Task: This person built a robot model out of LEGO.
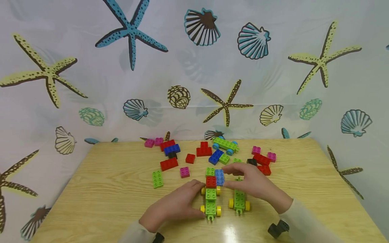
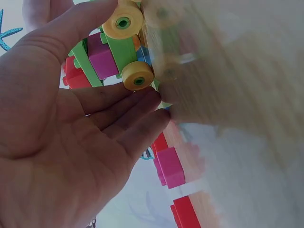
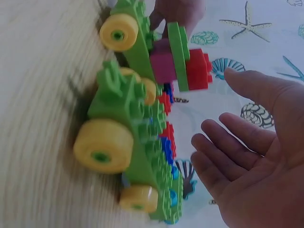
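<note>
A green car base with yellow wheels carries a magenta brick, a green brick and a red brick on top. My left hand touches its left side, fingers relaxed by the wheels. Right of it stands a second green base with yellow wheels, bare on top. Over that base's far end my right hand hovers with spread, loosely bent fingers and an empty palm, its fingertips near a light blue brick. Beyond the red brick lies a small green brick.
Farther back are a green base with blue wheels, a stepped red stack, blue bricks and several red and magenta bricks. A long green brick lies at left. A patterned cloth hangs behind the table.
</note>
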`<state>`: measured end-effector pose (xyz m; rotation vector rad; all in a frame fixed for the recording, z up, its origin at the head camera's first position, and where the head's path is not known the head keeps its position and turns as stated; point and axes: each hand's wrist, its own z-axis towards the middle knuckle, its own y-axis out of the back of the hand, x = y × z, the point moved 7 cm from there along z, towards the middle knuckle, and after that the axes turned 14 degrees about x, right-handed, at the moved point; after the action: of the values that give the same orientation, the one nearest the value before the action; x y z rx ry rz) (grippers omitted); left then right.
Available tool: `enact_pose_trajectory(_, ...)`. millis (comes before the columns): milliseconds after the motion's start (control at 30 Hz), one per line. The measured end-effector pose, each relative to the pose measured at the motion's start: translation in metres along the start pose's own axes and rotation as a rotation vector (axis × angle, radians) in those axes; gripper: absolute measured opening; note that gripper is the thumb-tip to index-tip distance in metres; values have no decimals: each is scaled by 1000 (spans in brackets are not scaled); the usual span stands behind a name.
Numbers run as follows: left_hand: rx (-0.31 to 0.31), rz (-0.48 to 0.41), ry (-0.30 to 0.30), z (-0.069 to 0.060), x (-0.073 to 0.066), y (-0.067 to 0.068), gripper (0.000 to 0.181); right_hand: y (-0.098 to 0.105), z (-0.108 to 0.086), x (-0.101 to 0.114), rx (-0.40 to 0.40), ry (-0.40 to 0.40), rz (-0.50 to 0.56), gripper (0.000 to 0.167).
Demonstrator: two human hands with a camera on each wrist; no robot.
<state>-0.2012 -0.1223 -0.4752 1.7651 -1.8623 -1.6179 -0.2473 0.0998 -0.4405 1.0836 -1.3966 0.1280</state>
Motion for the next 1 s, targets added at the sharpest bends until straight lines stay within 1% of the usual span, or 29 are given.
enact_pose_trajectory(100, -7, 41, 23, -4, 3, 2, 96, 4, -10, -8, -30, -38, -46, 54)
enact_pose_trajectory(200, -24, 69, 58, -9, 10, 6, 96, 5, -18, -17, -31, -90, -82, 62)
enact_pose_trajectory(333, -55, 47, 108, -19, 26, 11, 98, 2, -26, -28, 5, -142, -83, 79)
enact_pose_trajectory(433, -77, 13, 135, -26, 39, 15, 98, -2, -30, -34, 25, -138, -85, 90)
enact_pose_trajectory(600, -119, -1, 156, -34, 53, 24, 98, -4, -35, -37, 12, -110, -146, 100)
enact_pose_trajectory(733, -125, 0, 154, -36, 59, 29, 98, -6, -37, -39, 15, -136, -153, 103)
enact_pose_trajectory(900, -115, -3, 148, -35, 64, 29, 99, -11, -36, -43, 22, -174, -136, 99)
enact_pose_trajectory(1000, -120, -5, 139, -35, 66, 28, 98, -13, -35, -44, 24, -178, -129, 96)
